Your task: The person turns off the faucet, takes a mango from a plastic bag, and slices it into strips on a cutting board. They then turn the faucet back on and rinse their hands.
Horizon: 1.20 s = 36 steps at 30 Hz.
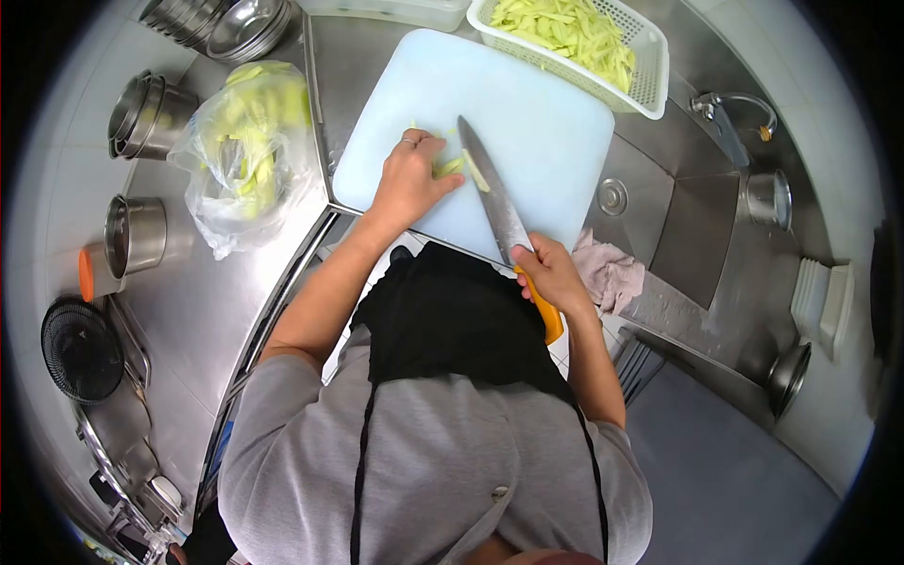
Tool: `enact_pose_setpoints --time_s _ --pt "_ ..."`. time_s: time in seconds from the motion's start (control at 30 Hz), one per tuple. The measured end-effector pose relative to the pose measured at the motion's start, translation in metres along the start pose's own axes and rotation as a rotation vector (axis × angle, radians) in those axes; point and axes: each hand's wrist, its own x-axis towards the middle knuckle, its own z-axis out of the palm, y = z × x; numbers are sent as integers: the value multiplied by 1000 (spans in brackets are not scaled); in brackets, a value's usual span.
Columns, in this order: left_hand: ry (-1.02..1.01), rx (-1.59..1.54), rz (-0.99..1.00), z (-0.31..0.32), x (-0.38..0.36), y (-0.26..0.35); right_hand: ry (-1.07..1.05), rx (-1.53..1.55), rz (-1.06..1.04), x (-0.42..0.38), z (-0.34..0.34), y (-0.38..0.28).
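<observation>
My left hand [412,175] rests on the white cutting board [537,113], its fingers curved over pale green pieces [448,168]. In my right hand [549,273] is a large knife [492,193] with an orange handle, its blade lying over the board and its tip pointing away from me. A pale green slice clings to the blade beside the pieces under my left hand. Beyond the board's far edge stands a white basket [650,71] heaped with green strips [565,36].
A plastic bag [247,169] of green vegetables lies on the steel counter at left, near metal pots [151,115]. To the right are a sink [697,240] with a faucet [730,118] and a crumpled cloth [607,271].
</observation>
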Motion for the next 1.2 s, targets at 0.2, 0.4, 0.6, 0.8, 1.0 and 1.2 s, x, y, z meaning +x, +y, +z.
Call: enact_pose_setpoints --time_s 0.2,0.4,0.6,0.8,1.0,1.2 --pt "188 203 4 -5 -12 8 44 -3 23 1 11 -11" --pt "177 195 -8 -3 1 -10 65 42 35 4 18 -15" --pt "211 15 -11 0 4 -21 -43 50 56 13 22 -31" --pt "188 -47 -70 -5 -5 -8 -107 26 74 21 25 -40" --pt "180 -132 -125 -5 -4 -3 -132 40 102 21 19 -46" --pt "192 -119 64 -3 50 26 -25 106 24 9 -12 -68"
